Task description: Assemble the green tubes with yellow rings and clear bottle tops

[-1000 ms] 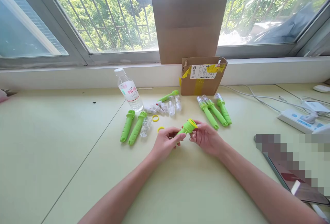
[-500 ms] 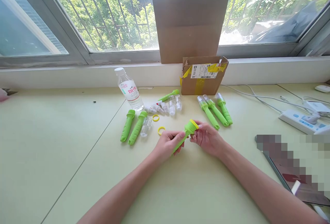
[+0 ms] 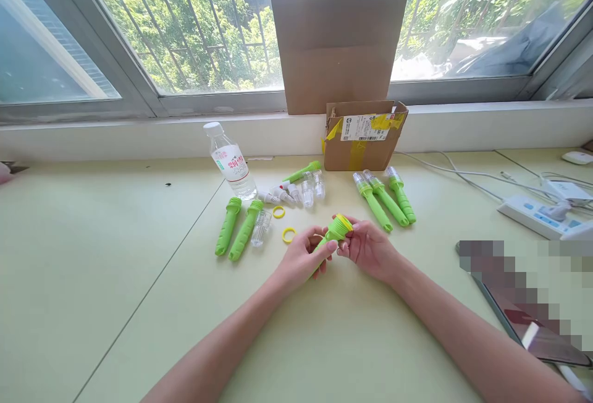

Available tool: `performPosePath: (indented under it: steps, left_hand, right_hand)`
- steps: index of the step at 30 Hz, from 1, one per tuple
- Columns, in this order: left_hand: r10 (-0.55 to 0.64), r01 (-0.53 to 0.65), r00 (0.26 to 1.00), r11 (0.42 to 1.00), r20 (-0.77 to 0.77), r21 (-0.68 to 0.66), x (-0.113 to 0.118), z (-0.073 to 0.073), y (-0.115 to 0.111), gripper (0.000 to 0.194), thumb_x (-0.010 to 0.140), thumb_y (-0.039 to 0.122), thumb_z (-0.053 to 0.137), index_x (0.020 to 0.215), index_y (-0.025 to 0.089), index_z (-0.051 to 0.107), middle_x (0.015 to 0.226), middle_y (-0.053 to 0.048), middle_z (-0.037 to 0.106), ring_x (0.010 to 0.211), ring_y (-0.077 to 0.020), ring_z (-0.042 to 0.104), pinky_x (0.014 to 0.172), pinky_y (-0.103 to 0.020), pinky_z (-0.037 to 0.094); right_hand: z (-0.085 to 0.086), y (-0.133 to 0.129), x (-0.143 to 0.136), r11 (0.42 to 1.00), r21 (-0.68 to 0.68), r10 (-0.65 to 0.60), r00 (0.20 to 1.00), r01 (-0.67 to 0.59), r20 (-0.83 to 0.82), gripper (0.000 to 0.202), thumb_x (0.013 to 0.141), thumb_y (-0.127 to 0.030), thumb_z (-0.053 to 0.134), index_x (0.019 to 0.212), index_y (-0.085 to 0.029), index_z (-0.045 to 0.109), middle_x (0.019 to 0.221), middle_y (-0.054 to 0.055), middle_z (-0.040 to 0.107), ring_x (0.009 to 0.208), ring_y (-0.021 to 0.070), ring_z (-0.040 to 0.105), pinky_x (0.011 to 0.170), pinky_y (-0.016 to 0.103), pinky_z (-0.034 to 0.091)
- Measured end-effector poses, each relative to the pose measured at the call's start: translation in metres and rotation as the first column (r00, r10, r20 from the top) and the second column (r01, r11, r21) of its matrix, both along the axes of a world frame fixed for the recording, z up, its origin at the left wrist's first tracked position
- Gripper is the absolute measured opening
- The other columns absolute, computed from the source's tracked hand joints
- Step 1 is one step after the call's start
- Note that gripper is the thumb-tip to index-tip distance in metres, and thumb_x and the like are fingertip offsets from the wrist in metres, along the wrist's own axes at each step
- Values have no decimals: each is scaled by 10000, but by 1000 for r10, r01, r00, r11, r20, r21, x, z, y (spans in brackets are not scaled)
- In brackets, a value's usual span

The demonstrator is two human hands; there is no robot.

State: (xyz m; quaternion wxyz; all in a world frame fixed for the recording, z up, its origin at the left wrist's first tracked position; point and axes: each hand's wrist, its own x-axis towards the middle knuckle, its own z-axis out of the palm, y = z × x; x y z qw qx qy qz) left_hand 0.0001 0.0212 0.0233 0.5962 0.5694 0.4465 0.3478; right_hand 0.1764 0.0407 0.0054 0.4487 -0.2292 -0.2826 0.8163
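My left hand (image 3: 301, 259) is wrapped round a green plastic handle (image 3: 334, 230), its wide threaded end tilted up to the right. A yellow ring (image 3: 345, 222) sits at that end, and the fingertips of my right hand (image 3: 373, 251) pinch its edge. Just beyond my left hand lie two loose yellow rings (image 3: 288, 235). To the left rest two green handles (image 3: 245, 231) beside a clear ribbed cap (image 3: 261, 229). Farther back are several white cone-tipped pieces (image 3: 281, 194), more clear caps (image 3: 307, 194) and another green handle (image 3: 302, 172).
Three green handles with clear caps (image 3: 378, 200) lie at the right, in front of a cardboard box (image 3: 359, 152). A water bottle (image 3: 234, 165) stands at the back left. A power strip (image 3: 532, 214) with cables and a dark flat device (image 3: 514, 310) occupy the right side.
The green handle has shifted slightly left and down with both hands. The right fingers have moved along the yellow ring's edge. Everything on the table stays in place as the view shifts a little.
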Motion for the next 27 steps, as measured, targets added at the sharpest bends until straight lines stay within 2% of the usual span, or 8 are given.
performPosePath:
  steps: [3,6,10,17,24,27]
  left_hand:
    - [100,-92,992,990,-71,109,0,-3,1,348,721,477,692,818,170,562,701,31,558,488,-62,469,425,-181,380]
    - [139,-114,982,975,-125,191,-1,-4,2,318,751,468,666,794,160,597,661,24,554,502,-74,472,451,-193,399]
    - [144,-119,982,975,-125,187,-1,-3,0,319,765,468,649,767,152,607,603,20,543,474,-84,487,414,-190,380]
    - [73,-66,995,991,-62,114,-2,1,-1,336,778,478,623,735,146,591,599,12,570,425,-79,489,360,-184,349]
    - [-77,77,996,997,32,25,-6,3,1,376,827,510,550,718,151,535,559,19,540,383,-77,462,343,-191,332]
    - [-83,82,997,996,4,33,-5,2,1,382,850,520,508,738,155,529,571,18,535,398,-80,464,367,-195,340]
  right_hand:
    - [-2,1,0,999,-13,-36,999,36,14,283,761,-164,526,1002,-168,674,879,45,710,586,90,585,691,259,514]
    - [-4,2,0,998,-16,-64,997,64,34,276,758,-171,536,997,-176,674,871,46,710,582,96,587,692,268,516]
    - [-6,3,1,998,-13,-64,997,64,37,242,761,-179,542,957,-168,683,786,28,695,560,94,579,661,256,514]
    - [-5,2,1,998,-4,-64,997,64,43,202,736,-169,559,895,-178,682,687,1,654,557,100,561,605,244,505]
    - [-3,0,1,1000,-4,-2,1000,2,12,206,756,-166,553,929,-189,662,784,12,680,620,111,595,638,269,518]
    - [-1,0,2,999,-3,32,999,-32,4,241,770,-180,540,979,-186,660,813,15,690,608,104,593,670,280,517]
